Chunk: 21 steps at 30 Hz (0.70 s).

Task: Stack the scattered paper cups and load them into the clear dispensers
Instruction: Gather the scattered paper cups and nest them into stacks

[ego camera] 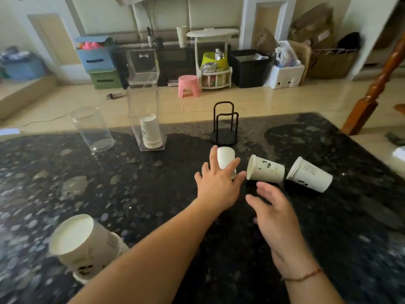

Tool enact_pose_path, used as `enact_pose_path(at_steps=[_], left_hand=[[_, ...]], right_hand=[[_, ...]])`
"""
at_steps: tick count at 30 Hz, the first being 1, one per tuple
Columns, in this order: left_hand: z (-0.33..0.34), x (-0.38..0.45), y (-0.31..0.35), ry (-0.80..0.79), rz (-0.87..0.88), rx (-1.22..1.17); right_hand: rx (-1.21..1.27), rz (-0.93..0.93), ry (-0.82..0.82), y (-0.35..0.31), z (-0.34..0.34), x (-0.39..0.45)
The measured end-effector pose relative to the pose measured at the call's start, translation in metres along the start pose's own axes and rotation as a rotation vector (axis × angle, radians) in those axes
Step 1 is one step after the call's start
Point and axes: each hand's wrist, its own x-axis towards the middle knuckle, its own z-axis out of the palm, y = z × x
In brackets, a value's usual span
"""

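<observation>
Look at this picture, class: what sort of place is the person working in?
Probably a lived-in home, not a shop: storage boxes and a pink stool stand along the wall, past the dark stone table where paper cups lie.

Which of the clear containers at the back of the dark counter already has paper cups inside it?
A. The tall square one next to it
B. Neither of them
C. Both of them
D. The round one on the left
A: a stack of white paper cups stands inside the tall square dispenser, while the round clear container to its left shows no cups.
</observation>
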Motion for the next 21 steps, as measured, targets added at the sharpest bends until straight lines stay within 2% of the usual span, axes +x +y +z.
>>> enact_pose_path(at_steps=[3, 5, 8, 10, 12, 14, 16, 18, 21], left_hand=[[0.009, 0.010, -0.002, -0.089, -0.040, -0.026], [0.011, 0.006, -0.002, -0.054, -0.046, -0.105], [0.002, -0.018, 0.004, 0.048, 0.008, -0.128], [-0.011, -0.047, 0.007, 0.151, 0.097, -0.132], [-0.032, -0.082, 0.008, 0.244, 0.200, -0.131], [-0.058, -0.116, 0.003, 0.288, 0.278, -0.110], [-0.087, -0.143, -0.006, 0.300, 0.317, -0.076], [-0.117, -0.165, -0.022, 0.356, 0.310, -0.097], [-0.158, -0.186, -0.046, 0.471, 0.239, -0.154]], right_hand=[[0.034, -0.010, 0.053, 0.001, -0.009, 0.005], [-0.012, -0.014, 0.056, 0.004, -0.012, 0.007], [-0.216, -0.088, 0.102, 0.012, -0.015, 0.010], [-0.435, -0.253, 0.141, 0.012, -0.014, 0.004], [-0.631, -0.495, 0.140, 0.012, -0.007, -0.004], [-0.712, -0.722, 0.119, 0.009, 0.005, -0.011], [-0.643, -0.884, 0.072, 0.006, 0.025, -0.023], [-0.498, -0.965, 0.013, -0.003, 0.050, -0.041], [-0.232, -0.940, -0.103, -0.029, 0.092, -0.075]])
